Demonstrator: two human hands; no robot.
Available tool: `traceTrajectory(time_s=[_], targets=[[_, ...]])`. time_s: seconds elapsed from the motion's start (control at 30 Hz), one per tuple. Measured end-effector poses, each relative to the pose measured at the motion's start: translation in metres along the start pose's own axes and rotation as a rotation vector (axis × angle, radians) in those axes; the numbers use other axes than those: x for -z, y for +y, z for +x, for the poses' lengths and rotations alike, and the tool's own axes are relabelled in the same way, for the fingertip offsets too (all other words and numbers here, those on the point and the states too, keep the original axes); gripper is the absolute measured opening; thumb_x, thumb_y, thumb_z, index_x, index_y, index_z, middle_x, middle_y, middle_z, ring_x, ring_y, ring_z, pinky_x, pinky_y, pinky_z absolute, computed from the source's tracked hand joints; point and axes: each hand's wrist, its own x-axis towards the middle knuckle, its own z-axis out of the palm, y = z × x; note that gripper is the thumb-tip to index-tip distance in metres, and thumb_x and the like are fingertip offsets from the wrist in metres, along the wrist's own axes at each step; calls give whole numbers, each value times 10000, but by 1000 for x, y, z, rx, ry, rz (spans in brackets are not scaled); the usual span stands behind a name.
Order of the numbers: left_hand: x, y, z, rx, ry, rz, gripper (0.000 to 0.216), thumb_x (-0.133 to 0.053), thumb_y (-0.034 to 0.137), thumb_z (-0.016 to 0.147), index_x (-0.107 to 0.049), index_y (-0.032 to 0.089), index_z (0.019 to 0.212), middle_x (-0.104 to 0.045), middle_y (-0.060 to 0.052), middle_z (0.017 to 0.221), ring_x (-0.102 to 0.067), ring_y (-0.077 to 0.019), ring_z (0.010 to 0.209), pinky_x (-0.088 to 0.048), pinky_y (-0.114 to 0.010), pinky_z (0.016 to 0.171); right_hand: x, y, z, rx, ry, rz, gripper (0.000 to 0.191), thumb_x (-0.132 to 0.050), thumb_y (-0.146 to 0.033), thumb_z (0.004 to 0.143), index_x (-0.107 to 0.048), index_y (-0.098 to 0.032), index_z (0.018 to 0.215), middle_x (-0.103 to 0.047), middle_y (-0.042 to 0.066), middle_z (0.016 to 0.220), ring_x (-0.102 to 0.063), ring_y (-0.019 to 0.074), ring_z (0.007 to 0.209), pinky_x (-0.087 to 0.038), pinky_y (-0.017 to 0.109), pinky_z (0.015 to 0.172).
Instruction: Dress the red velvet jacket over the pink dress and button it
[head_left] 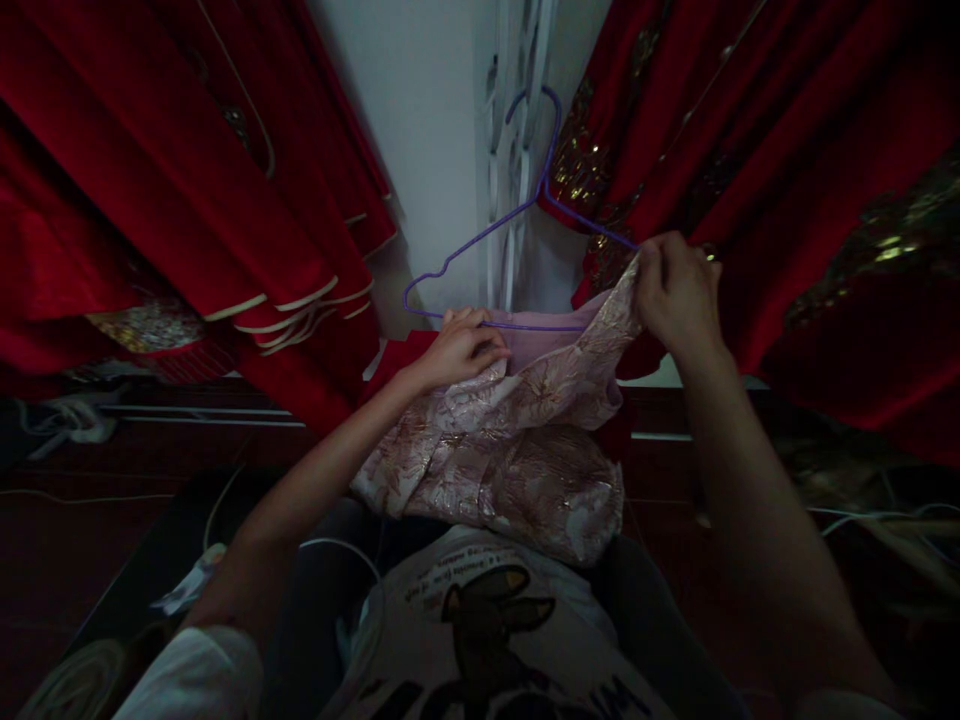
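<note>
A pale pink and gold brocade garment (517, 440) lies bunched over my lap, its plain pink lining showing near the top. The purple hanger (480, 238) reaches into its opening, tilted, with the right end up under the fabric. My right hand (679, 295) pinches the garment's shoulder at that hanger end. My left hand (466, 348) is closed on the garment's upper edge, by the hanger's lower bar. The hanger's left end sticks out bare beyond the cloth.
Red draped cloth (300, 180) hangs on the left, and red cloth with gold sequins (750, 200) hangs on the right. A pale wall panel with metal strips (514, 220) stands between them. White cables (82, 425) run along the dark floor.
</note>
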Motion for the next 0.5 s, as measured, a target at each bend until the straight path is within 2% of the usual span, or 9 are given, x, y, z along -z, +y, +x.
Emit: traceTrajectory(time_s=[0.07,0.13,0.2,0.27,0.3,0.37,0.5], targets=[[3,-6,-4,35,154,-30,339,-480,485,958,-688,218,942,-566,-91,1093,-477,-258,1114,-341,-444,975,-4,6,-2,36,17,-4,289,-341,-316,990,-596,-180,993,-698,97,962,-634,273,963,-409,460,929],[12,-19,-11,84,390,-81,357,-447,510,964,-652,220,933,-544,-100,1160,-459,-258,1175,-339,-445,1021,-5,12,-2,40,38,44,280,-361,-331,991,-602,-188,993,-698,87,943,-639,256,948,-411,437,930],[25,-40,-22,157,645,-146,383,-445,558,949,-614,222,877,-553,-89,1090,-499,-239,1119,-371,-423,1015,-4,16,-2,44,51,120,247,-403,-340,984,-596,-195,1035,-694,85,965,-640,232,931,-426,397,908],[39,-64,-35,269,851,-179,413,-432,576,948,-582,215,816,-560,-66,943,-548,-209,962,-432,-381,919,-2,18,-2,57,56,196,234,-432,-346,982,-581,-196,1082,-684,86,979,-635,206,892,-446,353,856],[46,-75,-43,326,880,-180,418,-427,569,954,-576,211,797,-556,-49,859,-554,-191,874,-443,-359,875,-2,18,-1,63,56,226,230,-441,-345,981,-576,-196,1093,-680,84,969,-630,196,868,-452,335,823],[55,-93,-58,395,861,-146,411,-453,545,953,-569,202,758,-536,-21,747,-535,-164,765,-442,-313,799,-2,18,-1,64,62,257,210,-457,-338,977,-579,-198,1074,-672,76,932,-619,187,834,-451,317,778],[57,-112,-75,532,704,-131,377,-480,466,953,-555,186,712,-468,24,598,-442,-118,579,-366,-254,600,-5,19,0,47,68,288,181,-480,-339,968,-584,-213,1047,-659,62,901,-605,182,798,-438,315,744]])
